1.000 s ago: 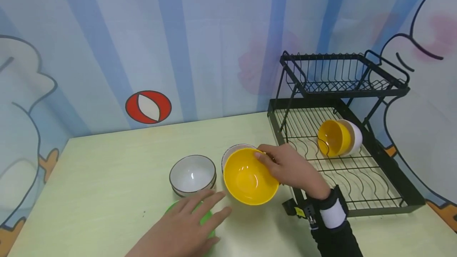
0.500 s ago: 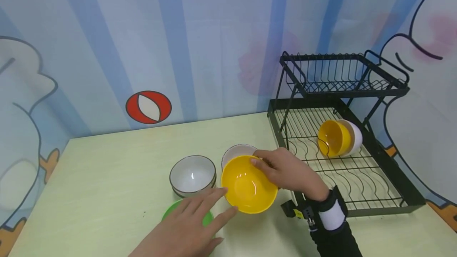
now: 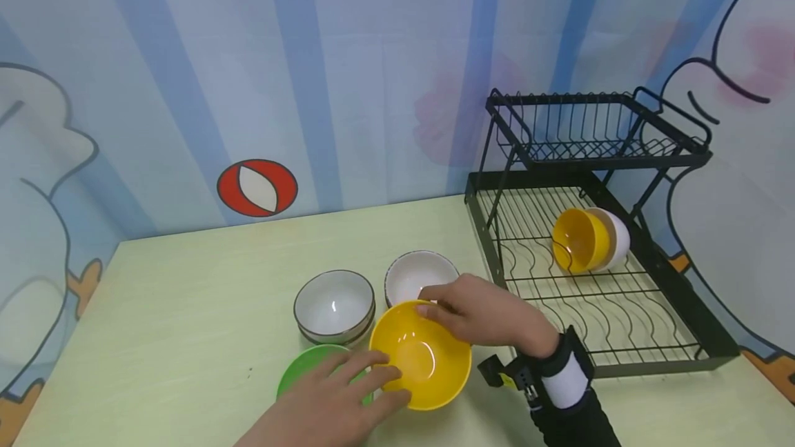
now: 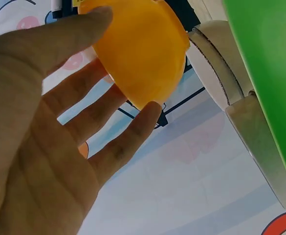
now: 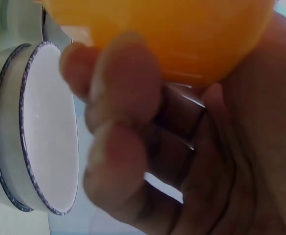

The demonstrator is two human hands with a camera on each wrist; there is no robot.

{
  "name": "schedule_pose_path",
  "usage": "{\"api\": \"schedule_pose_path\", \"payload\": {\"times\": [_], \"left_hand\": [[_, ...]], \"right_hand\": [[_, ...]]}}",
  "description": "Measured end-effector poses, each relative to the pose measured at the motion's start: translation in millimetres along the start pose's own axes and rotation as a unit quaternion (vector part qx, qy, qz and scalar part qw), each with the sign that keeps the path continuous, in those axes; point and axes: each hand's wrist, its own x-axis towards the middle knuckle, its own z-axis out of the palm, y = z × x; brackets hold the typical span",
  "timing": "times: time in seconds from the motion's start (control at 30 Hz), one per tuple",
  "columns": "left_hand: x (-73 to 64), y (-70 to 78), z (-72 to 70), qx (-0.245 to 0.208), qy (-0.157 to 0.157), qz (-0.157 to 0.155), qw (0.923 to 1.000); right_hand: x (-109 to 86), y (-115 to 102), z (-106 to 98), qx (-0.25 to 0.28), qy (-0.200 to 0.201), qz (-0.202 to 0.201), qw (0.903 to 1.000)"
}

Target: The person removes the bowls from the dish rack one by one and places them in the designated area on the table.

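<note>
In the head view, a yellow bowl [image 3: 428,364] is tilted with its inside toward me. My right hand [image 3: 487,312] pinches its far rim, thumb inside; its fingers [image 5: 128,83] lie against the outer wall in the right wrist view. My left hand [image 3: 338,392] reaches to the bowl's left side, fingers spread and slightly bent, fingertips right at the wall. The left wrist view has the thumb and fingertips overlapping the yellow bowl [image 4: 143,49]. Beneath my left hand a green bowl [image 3: 304,364] is partly hidden. Behind stand stacked grey-white bowls [image 3: 335,299] and speckle-rimmed white bowls [image 3: 417,274].
A black two-tier dish rack [image 3: 633,368] stands at the right of the pale table [image 3: 186,316]. On its lower tier another yellow bowl [image 3: 574,240] leans against a white bowl [image 3: 615,236]. A striped blue backdrop [image 3: 385,88] hangs behind.
My right hand has brought the yellow bowl down toward me and left, off the speckle-rimmed bowls. My left hand has shifted slightly right and down, its fingertips now at the yellow bowl.
</note>
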Motion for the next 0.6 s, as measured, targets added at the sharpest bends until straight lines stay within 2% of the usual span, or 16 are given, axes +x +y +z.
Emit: {"api": "schedule_pose_path", "payload": {"times": [0.13,0.27,0.43,0.6], "left_hand": [[1.6,0.1,3.5,0.01,-0.002,0.019,0.9998],[2.3,-0.9,6.2,0.0,0.005,0.033,0.9994],[3.2,-1.5,6.9,-0.015,-0.004,0.045,0.9989],[4.8,-1.5,6.8,-0.042,-0.024,0.044,0.9979]], "right_hand": [[1.7,-0.8,2.5,-0.01,-0.01,-0.005,0.9999],[1.9,-0.4,4.8,-0.014,-0.021,-0.015,0.9996],[1.2,-1.9,5.5,-0.005,-0.043,-0.012,0.999],[1.2,-4.8,5.3,0.001,-0.064,-0.007,0.9979]]}}
